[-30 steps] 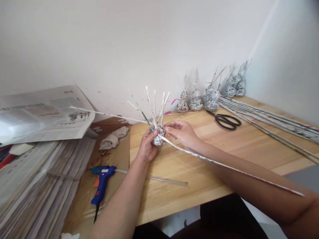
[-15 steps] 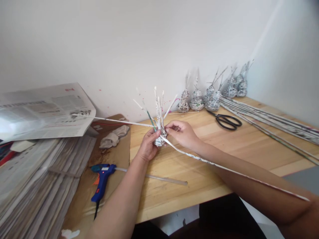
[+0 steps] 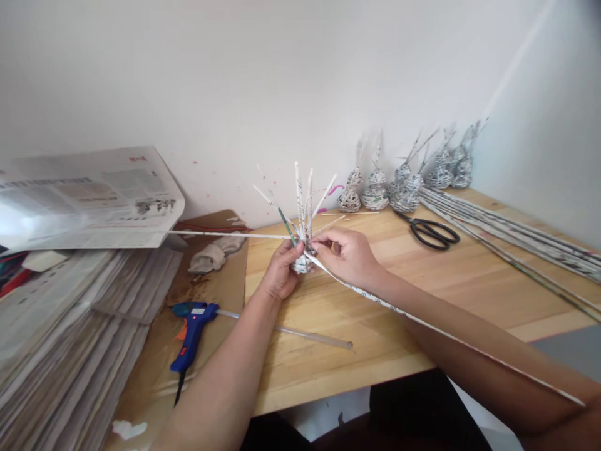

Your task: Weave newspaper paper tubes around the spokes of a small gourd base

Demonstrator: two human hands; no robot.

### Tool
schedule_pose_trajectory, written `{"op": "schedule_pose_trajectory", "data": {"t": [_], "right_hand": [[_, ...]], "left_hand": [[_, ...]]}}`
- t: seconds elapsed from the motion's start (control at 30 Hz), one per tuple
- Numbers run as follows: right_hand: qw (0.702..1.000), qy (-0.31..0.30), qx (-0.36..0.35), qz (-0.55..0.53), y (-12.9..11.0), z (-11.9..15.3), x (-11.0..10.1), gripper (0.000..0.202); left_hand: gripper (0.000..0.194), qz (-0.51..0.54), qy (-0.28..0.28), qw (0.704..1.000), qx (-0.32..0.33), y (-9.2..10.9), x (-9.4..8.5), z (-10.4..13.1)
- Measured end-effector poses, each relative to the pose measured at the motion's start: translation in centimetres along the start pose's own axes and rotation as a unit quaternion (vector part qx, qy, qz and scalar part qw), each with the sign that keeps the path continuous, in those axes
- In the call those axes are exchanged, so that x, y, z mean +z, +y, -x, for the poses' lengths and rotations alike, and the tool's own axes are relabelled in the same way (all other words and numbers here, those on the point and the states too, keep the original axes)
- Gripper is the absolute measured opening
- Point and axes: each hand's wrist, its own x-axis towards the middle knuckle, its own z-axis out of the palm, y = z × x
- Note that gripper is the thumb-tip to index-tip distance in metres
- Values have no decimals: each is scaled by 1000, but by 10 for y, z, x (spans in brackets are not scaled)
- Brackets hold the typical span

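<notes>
My left hand (image 3: pixel 280 274) grips a small woven shape of rolled newspaper (image 3: pixel 301 263) just above the wooden table (image 3: pixel 375 326). Several thin paper spokes (image 3: pixel 300 200) stand up out of it. My right hand (image 3: pixel 348 254) pinches a long paper tube (image 3: pixel 422 322) right at the weave; that tube runs down to the lower right across my forearm. A second long tube (image 3: pixel 220 235) sticks out to the left from the weave.
A blue glue gun (image 3: pixel 191 327) with a clear glue stick (image 3: pixel 300 335) lies at the front left on brown card. Newspaper stacks (image 3: pixel 70 313) fill the left. Several finished woven pieces (image 3: pixel 375 191), black scissors (image 3: pixel 429 230) and a bundle of paper tubes (image 3: pixel 516 235) lie at the back right.
The woven piece has turned in my hands and its spokes have drawn closer together and more upright. The long left tube has dropped to lie nearly level. My right fingers have closed in on the weave.
</notes>
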Motion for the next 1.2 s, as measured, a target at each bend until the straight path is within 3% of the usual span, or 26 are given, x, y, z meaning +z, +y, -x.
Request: {"op": "schedule_pose_trajectory", "data": {"t": [0.13, 0.33, 0.5, 0.77, 0.93, 1.2], "right_hand": [[1000, 2, 8, -11, 7, 1, 5, 13], [993, -6, 80, -88, 9, 3, 11, 11], [983, -5, 135, -123, 6, 0, 9, 12], [969, -19, 165, -185, 3, -4, 5, 13], [944, -70, 174, -271, 4, -3, 5, 18], [985, -127, 86, -84, 7, -5, -7, 15]], "left_hand": [[40, -4, -3, 1000, -5, -1, 1, 1], [42, -26, -10, 1000, -10, -1, 2, 1], [44, -40, -12, 999, -5, -1, 2, 2], [41, -20, -33, 999, -7, 1, 5, 3], [42, -24, -40, 999, -11, -1, 4, 3], [40, -12, -49, 999, -19, -3, 2, 0]]}}
